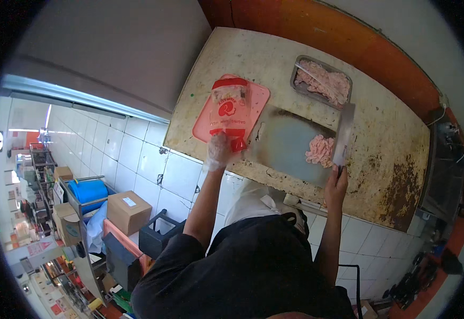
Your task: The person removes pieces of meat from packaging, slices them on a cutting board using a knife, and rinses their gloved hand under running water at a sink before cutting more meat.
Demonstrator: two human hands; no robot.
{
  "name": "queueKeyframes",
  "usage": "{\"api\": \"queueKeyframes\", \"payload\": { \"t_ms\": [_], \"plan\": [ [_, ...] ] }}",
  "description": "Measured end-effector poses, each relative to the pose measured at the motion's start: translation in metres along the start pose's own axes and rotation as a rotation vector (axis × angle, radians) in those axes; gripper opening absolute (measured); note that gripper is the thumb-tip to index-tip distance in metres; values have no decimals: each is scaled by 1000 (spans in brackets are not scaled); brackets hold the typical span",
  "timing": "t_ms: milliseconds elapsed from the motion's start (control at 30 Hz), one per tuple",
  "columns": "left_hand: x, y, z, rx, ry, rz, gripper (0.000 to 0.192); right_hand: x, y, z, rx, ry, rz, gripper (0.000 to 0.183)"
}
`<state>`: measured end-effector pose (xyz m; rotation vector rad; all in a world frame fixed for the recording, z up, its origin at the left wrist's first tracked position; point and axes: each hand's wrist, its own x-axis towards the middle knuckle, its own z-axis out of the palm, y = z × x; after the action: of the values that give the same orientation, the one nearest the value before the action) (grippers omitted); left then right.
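Note:
My left hand (pixel 218 151), in a clear plastic glove, grips the near end of a red-printed plastic bag (pixel 228 104). Some pale contents show through the bag's far part. It lies on a pink plastic tray or board (pixel 259 95). My bare right hand (pixel 336 184) is closed around the dark handle of a cleaver-like wide-bladed knife (pixel 343 133), its blade pointing away from me. Just left of the blade, a small heap of pale pink raw meat (pixel 319 150) sits on a greyish cutting board (pixel 286 139). My left fingertips are partly blurred.
A metal tray (pixel 294 83) of raw minced-looking meat (pixel 325 81) stands at the back right, a pale stick-like utensil (pixel 315 75) across it. The worn, stained table (pixel 375 159) meets an orange wall band (pixel 335 30). Cardboard boxes (pixel 129 212) and a dark crate (pixel 158 235) stand low left.

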<state>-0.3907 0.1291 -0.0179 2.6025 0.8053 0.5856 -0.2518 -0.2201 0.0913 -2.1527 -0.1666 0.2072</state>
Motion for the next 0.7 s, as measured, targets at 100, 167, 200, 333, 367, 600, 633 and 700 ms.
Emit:
{"api": "queueKeyframes", "payload": {
  "t_ms": [100, 167, 200, 333, 367, 600, 633, 700],
  "plan": [
    [16, 12, -8, -184, -184, 114, 13, 3, -36, 3, -38, -32, -77, 31],
    [10, 4, 8, 71, -94, -1, 19, 0, -51, 10, 50, -33, -46, 23],
    [7, 4, 13, 70, -92, -2, 19, -2, -54, 13, 49, -33, -48, 23],
    [8, 15, 11, 73, -55, 127, 21, -8, -55, 18, 119, -41, -9, 23],
    [13, 18, 7, 90, -137, 70, 21, -8, -54, 18, 136, -25, -27, 23],
    [32, 15, -78, -1098, -426, -669, 18, -5, -38, -1, 81, 13, -11, 23],
    [34, 17, -82, -1040, -425, -649, 19, -4, -34, -2, 66, 6, 9, 25],
    [47, 51, -97, -953, -464, -652, 13, -4, -27, -3, 46, 14, 36, 28]
  ]
}}
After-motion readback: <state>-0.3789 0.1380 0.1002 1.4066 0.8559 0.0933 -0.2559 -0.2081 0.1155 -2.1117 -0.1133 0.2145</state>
